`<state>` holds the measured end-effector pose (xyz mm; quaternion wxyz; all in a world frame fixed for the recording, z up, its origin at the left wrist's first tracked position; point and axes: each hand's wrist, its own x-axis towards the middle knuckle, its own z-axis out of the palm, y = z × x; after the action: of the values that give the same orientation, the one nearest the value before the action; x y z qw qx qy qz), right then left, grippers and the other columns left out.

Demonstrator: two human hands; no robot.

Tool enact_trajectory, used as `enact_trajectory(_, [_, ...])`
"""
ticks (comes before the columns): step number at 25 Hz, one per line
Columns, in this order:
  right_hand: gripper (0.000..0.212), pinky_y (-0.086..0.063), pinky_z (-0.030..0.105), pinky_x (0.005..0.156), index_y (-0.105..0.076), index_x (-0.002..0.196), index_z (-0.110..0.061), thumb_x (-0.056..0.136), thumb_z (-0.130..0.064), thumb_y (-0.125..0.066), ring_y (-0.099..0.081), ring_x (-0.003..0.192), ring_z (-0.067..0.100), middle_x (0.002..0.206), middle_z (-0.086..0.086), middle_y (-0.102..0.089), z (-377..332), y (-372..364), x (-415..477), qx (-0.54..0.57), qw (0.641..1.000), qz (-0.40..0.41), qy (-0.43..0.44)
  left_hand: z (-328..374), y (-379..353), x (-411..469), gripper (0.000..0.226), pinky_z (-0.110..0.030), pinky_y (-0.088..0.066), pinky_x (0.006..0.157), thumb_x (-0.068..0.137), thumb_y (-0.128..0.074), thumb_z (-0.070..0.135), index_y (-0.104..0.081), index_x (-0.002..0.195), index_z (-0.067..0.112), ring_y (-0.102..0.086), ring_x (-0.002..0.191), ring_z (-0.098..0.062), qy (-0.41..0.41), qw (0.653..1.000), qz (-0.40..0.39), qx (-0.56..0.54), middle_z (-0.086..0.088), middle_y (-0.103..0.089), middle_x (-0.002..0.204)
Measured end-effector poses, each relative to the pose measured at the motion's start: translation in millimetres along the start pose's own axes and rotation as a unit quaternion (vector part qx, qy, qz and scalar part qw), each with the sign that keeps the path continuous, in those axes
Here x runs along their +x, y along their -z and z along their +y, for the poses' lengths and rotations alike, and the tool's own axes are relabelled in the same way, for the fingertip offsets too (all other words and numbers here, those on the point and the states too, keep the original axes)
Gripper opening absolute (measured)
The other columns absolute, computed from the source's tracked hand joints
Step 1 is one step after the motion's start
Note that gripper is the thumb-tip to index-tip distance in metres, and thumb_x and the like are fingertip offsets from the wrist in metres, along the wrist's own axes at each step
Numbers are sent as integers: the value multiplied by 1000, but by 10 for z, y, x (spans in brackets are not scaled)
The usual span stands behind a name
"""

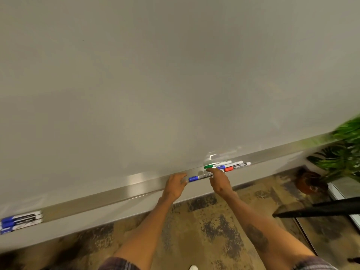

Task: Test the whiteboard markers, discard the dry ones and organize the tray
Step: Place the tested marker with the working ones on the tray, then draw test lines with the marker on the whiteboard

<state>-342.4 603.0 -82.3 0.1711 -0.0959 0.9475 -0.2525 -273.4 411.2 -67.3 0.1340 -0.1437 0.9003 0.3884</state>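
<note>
A long metal tray (109,197) runs under the whiteboard (155,75). A blue-capped marker (198,177) lies along the tray's front edge, held at its two ends between my left hand (175,185) and my right hand (219,180). Just behind my right hand lie a green-capped marker (215,165), another blue-capped marker (229,165) and a red-capped marker (236,167), close together. At the tray's far left sit three blue-capped markers (20,221) side by side.
A potted plant (335,158) stands at the right, beyond the board's end. A dark chair part (319,209) juts in from the right. Patterned carpet (194,230) lies below. The board surface shows no marks.
</note>
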Motion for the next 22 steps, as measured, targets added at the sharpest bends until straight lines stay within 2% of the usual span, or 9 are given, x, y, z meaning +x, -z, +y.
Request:
enact_trajectory(2, [43, -45, 38, 104, -51, 140, -17, 98, -5, -48, -52, 126, 27, 140, 11, -54, 58, 12, 59, -29, 999, -4, 21, 76, -107, 74, 36, -22, -39, 99, 98, -58, 15, -59, 134, 10, -56, 122, -23, -1, 1000, -9, 19, -7, -61, 134])
enact_trajectory(7, [36, -44, 37, 105, -57, 134, -19, 99, -12, -53, -49, 127, 24, 136, 6, -57, 124, -51, 172, -82, 995, -15, 62, 96, -373, 214, 44, -31, -42, 108, 96, -62, 16, -54, 140, 15, -54, 122, -21, 3, 998, -18, 58, -4, -57, 135])
enact_trajectory(12, [38, -42, 35, 108, -58, 134, -21, 97, -12, -58, -44, 132, 22, 140, 4, -54, 118, -129, 217, -109, 991, -24, 71, 51, -475, 289, 39, -23, -43, 102, 96, -61, 18, -57, 135, 16, -55, 115, -17, 7, 997, 10, 80, -3, -58, 127])
enact_trajectory(18, [36, -42, 33, 106, -57, 132, -25, 97, -16, -58, -47, 126, 20, 136, 1, -56, 65, -204, 190, -111, 990, -20, 83, 4, -458, 311, 29, -15, -42, 90, 98, -59, 20, -61, 127, 15, -56, 102, -13, 3, 997, 27, 71, -3, -57, 121])
enact_trajectory(22, [33, -29, 39, 110, -55, 132, -29, 99, -31, -55, -45, 128, 21, 136, -2, -56, -115, -256, 103, -123, 988, -18, 96, -89, -305, 215, 26, -15, -45, 90, 100, -54, 11, -61, 125, 14, -56, 101, -14, -6, 998, 45, 39, -3, -55, 121])
